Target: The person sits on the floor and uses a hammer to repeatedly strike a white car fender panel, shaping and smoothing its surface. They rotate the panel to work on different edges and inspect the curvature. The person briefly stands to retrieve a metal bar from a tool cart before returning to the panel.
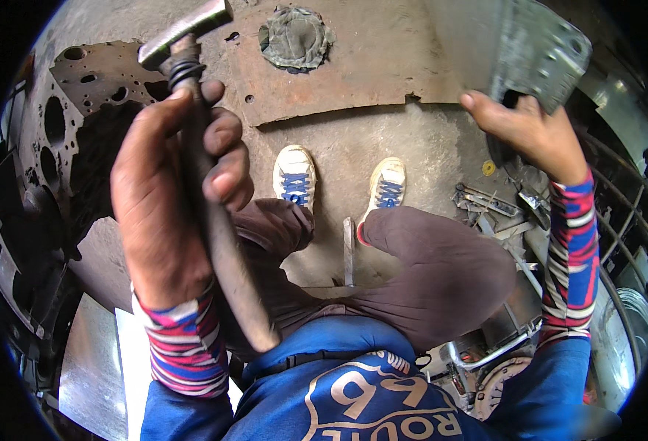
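Fingers of the left hand (166, 195) are curled tight round the wooden shaft of a hammer (206, 169), the fist closed high up, just under the head, where a dark coil binds the handle. That hand is raised in front of the person, back of the hand turned outward, knuckles toward the rusty steel plate (353, 66) lying on the floor. The hammer's metal head sits above the fist and tilts across the near-left edge of that plate, while the long tail of the handle runs down past the wrist toward the blue top. A striped cuff in red, blue and white covers the wrist.

Across from it, the right hand (533, 128) is lifted to the right of the plate, arm stretched up and out, its striped sleeve running down the frame's side. It pinches the lower edge of a grey metal bracket (541, 48) with holes drilled in it, thumb stretched left along the bottom, the other fingers hidden behind the piece.

Below the plate's near edge two white shoes with blue laces (338, 184) stand on bare concrete, and a short flat metal bar (348, 250) lies between the bent knees. A crumpled grey rag (296, 37) rests on the plate's far part. Left of the plate a perforated rusty sheet (81, 110) leans among scrap
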Tool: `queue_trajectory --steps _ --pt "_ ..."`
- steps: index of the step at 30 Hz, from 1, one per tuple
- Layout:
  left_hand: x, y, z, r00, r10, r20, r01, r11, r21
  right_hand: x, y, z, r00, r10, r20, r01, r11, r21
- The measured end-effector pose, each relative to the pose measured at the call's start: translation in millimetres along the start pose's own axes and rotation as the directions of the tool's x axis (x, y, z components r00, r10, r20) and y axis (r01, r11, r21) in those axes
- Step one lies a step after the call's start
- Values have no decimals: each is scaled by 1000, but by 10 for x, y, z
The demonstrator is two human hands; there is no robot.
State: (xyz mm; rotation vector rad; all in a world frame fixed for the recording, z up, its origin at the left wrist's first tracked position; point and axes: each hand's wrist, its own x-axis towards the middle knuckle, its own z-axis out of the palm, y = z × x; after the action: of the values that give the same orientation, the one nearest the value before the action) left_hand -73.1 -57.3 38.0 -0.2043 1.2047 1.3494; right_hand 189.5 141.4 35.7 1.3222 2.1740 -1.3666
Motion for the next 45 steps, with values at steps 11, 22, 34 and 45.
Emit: queue_trajectory --steps 11,22,34,45 --pt "-357 -66 29 995 15 -98 -24 996 -90 -260 209 630 956 -250 -150 245 968 -55" --pt "2168 -111 68 969 95 226 -240 175 955 -1598 643 299 887 -69 -457 15 992 -122" --pt "4113 -1164 334 898 204 390 -301 -362 882 -2383 1572 497 820 142 -554 -468 724 -506" --pt "3837 -1394 142 826 347 444 -312 -373 874 -2156 1354 568 496 475 -727 -402 868 293"
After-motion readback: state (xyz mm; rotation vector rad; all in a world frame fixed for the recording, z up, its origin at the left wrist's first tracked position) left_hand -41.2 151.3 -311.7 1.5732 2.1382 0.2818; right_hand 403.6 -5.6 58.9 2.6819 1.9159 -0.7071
